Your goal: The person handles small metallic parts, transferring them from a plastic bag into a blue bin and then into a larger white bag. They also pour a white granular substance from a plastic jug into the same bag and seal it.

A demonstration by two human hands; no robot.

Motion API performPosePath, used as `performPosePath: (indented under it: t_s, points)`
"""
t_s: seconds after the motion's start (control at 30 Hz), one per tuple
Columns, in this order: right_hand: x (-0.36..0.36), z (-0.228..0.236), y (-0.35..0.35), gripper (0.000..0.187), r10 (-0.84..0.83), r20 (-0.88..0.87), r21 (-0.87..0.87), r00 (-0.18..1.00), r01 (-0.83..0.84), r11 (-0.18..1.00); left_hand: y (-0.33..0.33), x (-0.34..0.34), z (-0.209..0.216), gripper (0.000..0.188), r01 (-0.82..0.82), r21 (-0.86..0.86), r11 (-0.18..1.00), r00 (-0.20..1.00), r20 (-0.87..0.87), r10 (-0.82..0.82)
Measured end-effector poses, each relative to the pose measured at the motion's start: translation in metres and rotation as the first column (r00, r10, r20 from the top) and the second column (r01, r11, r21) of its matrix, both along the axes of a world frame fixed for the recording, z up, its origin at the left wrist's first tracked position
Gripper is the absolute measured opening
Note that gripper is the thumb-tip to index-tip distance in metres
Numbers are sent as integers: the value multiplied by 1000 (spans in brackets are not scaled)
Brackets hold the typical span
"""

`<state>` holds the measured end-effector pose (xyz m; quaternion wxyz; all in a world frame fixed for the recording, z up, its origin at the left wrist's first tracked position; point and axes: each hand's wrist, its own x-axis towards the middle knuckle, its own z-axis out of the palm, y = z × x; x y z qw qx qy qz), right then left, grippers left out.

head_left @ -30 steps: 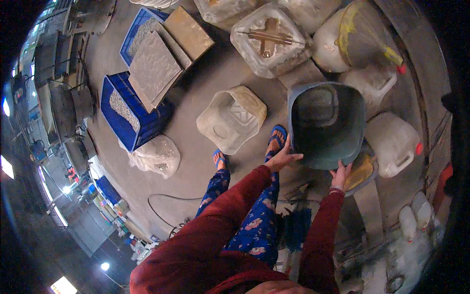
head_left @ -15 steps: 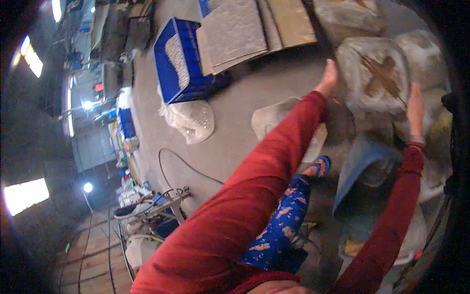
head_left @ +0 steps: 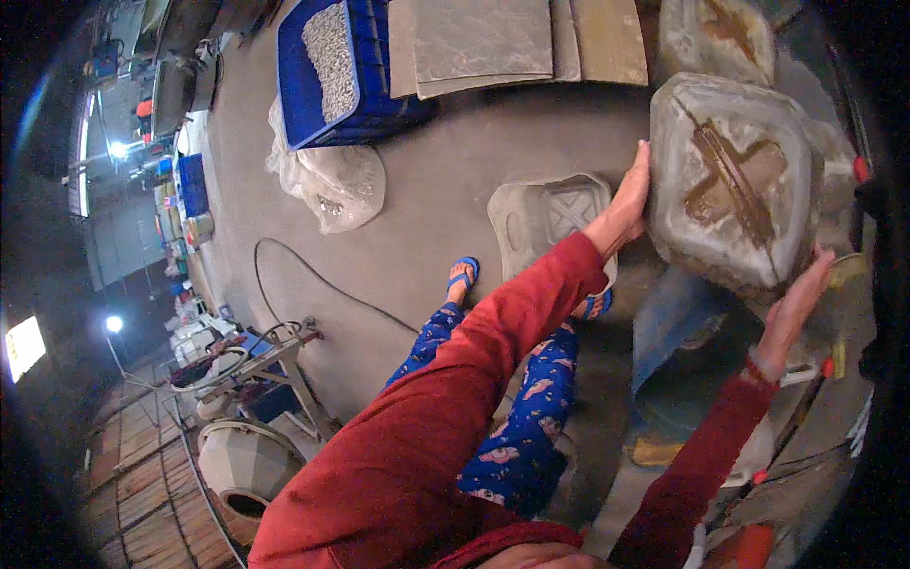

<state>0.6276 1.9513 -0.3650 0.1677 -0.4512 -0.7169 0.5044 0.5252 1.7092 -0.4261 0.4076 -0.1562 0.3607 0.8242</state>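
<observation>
A cloudy whitish plastic jerrycan (head_left: pixel 678 190), its squarish face marked by a brown-stained X-shaped recess, is clasped between my two palms. My left hand (head_left: pixel 627 204) presses flat against its left side. At the lower right corner, my right hand (head_left: pixel 798 302) supports it with the fingers stretched along the edge. Behind it stands a similar can (head_left: pixel 678 43), also with a brown-stained recess. Below the jerrycan, a blue barrel-like container (head_left: pixel 664 327) lies with its dark mouth facing me. What the jerrycan holds cannot be made out.
A cut-open plastic can (head_left: pixel 517 223) lies on the floor by my feet. Farther left are a blue crate (head_left: pixel 370 90) of pale pellets, a clear plastic bag (head_left: pixel 351 185) and stacked boards (head_left: pixel 483 38). A black hose (head_left: pixel 327 282) runs to a metal stand (head_left: pixel 299 379).
The jerrycan appears larger and closer between my hands, and tilted. My right hand has moved down to its lower corner. My view has shifted, bringing both feet into sight.
</observation>
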Motion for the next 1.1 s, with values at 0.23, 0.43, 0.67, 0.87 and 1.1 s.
performPosePath:
  t_s: [0.23, 0.43, 0.67, 0.87, 1.1]
  points:
    - [89, 194, -119, 50, -275, -493, -126, 826, 245, 961, -80, 13, 185, 72, -40, 130, 991, 902, -422, 92]
    - [115, 271, -190, 52, -71, -419, -240, 905, -35, 970, -158, -16, 294, 91, 436, -155, 887, 856, -233, -462]
    - [88, 231, -281, 53, 141, -361, -595, 922, -344, 727, -332, 34, 321, 88, 472, -507, 722, 754, -192, -628]
    - [48, 128, -472, 58, 284, -366, -686, 886, -463, 561, -503, 133, 305, 89, -107, -902, 418, 682, -373, -629]
    - [23, 21, -540, 88, 115, -58, -804, 992, -115, 583, -642, 99, 227, 51, 286, -859, 425, 942, 171, -288]
